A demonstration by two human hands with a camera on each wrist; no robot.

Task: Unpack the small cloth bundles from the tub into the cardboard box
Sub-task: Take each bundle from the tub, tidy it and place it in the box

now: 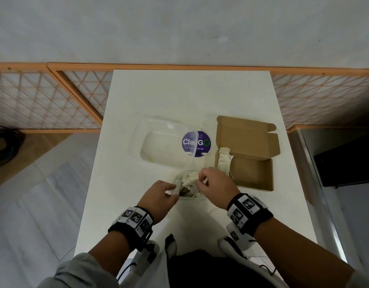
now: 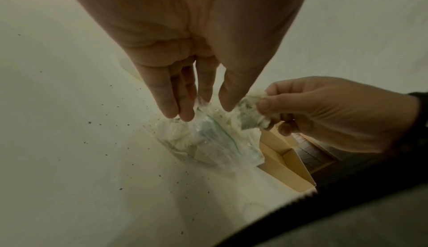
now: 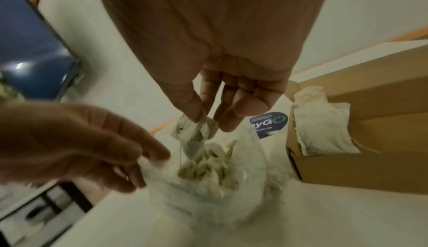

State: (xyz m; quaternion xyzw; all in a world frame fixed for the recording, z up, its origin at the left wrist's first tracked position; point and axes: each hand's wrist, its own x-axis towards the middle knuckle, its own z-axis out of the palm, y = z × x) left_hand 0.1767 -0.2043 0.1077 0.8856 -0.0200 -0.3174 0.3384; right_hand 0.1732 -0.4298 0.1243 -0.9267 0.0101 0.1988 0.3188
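Left hand [image 1: 161, 195] pins the near-left rim of the clear tub [image 3: 231, 187] on the bench [image 1: 121, 183], fingertips pinching the plastic. Right hand [image 1: 215, 183], clearly the nearer one to the target, has a small cloth bundle [image 3: 197, 133] pinched between thumb and forefinger, hanging just above the heap left in the tub. Cardboard box [image 1: 252, 173] sits open just to the right with one bundle already in its left end, so I'd guess a short sideways carry does it.
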